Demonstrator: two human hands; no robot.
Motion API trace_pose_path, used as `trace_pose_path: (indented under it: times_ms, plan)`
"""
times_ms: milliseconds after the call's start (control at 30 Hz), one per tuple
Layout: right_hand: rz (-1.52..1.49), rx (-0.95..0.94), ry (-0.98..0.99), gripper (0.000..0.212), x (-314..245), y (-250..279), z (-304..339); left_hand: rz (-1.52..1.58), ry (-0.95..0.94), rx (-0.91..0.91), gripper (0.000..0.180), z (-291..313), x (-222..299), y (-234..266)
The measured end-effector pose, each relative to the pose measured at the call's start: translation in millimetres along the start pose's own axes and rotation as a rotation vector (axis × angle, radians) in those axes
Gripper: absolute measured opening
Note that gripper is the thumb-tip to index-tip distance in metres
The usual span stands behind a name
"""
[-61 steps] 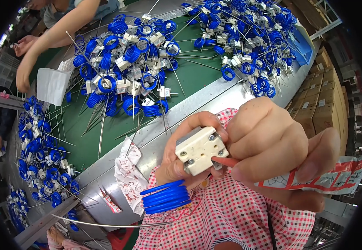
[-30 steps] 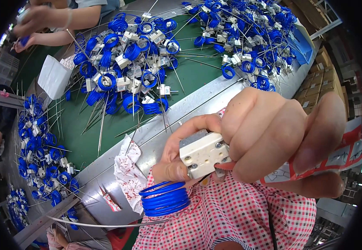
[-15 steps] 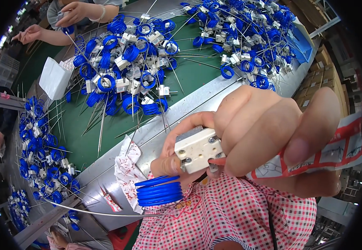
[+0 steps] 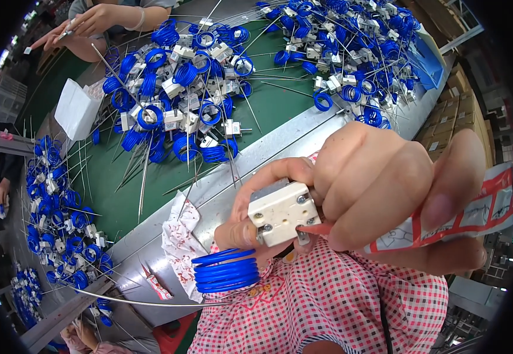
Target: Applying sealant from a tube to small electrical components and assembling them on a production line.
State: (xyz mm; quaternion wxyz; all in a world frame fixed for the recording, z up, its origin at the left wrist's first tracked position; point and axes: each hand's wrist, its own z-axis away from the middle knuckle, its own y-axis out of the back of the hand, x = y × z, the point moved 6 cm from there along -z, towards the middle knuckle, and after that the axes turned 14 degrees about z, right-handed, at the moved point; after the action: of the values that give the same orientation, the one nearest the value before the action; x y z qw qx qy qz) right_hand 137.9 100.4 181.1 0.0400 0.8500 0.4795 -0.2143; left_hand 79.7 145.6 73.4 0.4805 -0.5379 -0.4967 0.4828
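My left hand [image 4: 236, 235] is closed around a capillary thermostat with a white block [image 4: 278, 219], its thumb pressed on one side. Screws and metal terminals show on the block's face. A blue coil [image 4: 226, 272] hangs from it below my thumb, and a thin silvery capillary runs off to the left. In my right hand [image 4: 380, 183] is a red-and-white squeeze tube [image 4: 439, 227], pinched between thumb and fingers. Its pointed red nozzle [image 4: 315, 229] meets the block's lower right corner beside a terminal. The tube's middle is partly hidden by my fingers.
Piles of blue-coiled thermostats lie on the green work surface [image 4: 268, 109], with thin rods sticking out. A stained cloth [image 4: 180, 236] and another small tube [image 4: 159, 287] lie left of my hands. A co-worker's hands [image 4: 94, 23] are at the far left. Cardboard boxes [image 4: 454, 112] stand right.
My right hand and the tube have shifted slightly right, showing more of the red nozzle near the block. The co-worker's hands at the far left have come together around something small.
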Motion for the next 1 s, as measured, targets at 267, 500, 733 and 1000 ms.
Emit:
trace_pose_path:
  times_ms: [267, 500, 733, 1000]
  plan:
    - [-0.042, 0.12, 0.005, 0.042, -0.5, 3.2, 2.6, 0.104, 0.034, -0.023, 0.078, -1.7, -4.0, 2.5]
    - [0.07, -0.007, -0.106, 0.039, -5.0, 1.3, -4.1, 0.019, 0.046, 0.028, 0.079, 0.2, 0.2, -2.3]
    - [0.026, 0.106, -0.023, 0.039, -3.0, 10.5, 4.1, -0.049, 0.051, 0.058, 0.079, -0.3, 0.1, -1.0]
    - [0.101, 0.158, -0.052, 0.038, -2.7, 11.2, 1.3, 0.117, -0.019, -0.122, 0.077, -6.0, -2.8, 3.1]
